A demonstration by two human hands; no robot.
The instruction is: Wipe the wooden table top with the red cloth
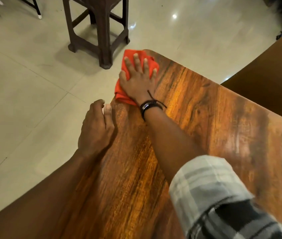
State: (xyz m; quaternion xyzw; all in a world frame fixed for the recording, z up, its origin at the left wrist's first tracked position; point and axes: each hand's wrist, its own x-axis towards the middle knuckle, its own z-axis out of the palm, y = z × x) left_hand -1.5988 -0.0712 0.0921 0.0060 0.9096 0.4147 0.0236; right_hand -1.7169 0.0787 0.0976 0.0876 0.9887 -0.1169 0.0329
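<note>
The red cloth (133,52) is lying bunched on the far left corner of the glossy, dark-grained wooden table top (197,118), its edge hanging slightly over the left side, while the right hand (138,80) is pressing it flat.

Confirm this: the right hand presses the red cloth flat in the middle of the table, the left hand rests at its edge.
Not the middle: the head view shows the right hand pressing the red cloth flat at the far corner of the table. The left hand does rest at its edge.
</note>
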